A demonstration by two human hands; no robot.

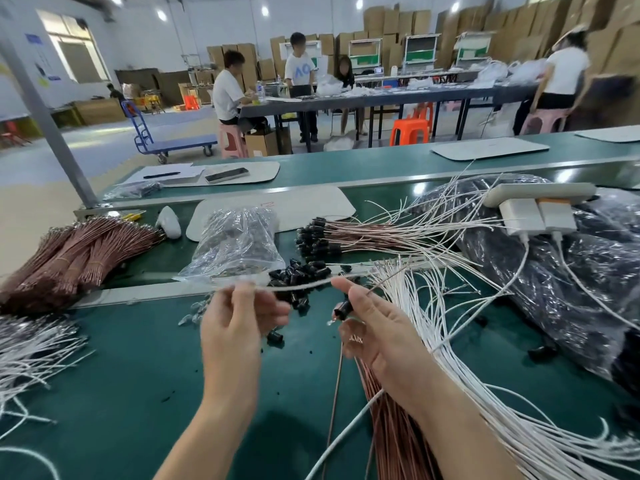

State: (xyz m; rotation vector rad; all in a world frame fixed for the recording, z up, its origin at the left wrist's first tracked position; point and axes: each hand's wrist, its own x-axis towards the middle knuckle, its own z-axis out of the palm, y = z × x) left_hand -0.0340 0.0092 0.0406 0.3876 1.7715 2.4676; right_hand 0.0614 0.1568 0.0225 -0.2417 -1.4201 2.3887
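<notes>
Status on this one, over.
Left hand pinches white wire. Right hand holds black cap, index at wire's far end. Loose caps on table beneath.

Both bare forearms are raised side by side. The left hand is shown from the back, its fingers curled and pinched on a thin white wire. The right hand is turned inward, a small black cylindrical cap held between its fingers.

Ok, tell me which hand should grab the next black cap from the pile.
Left, probably: the left hand pinches only the white wire, close by the pile; the right hand already holds a black cap.
</notes>
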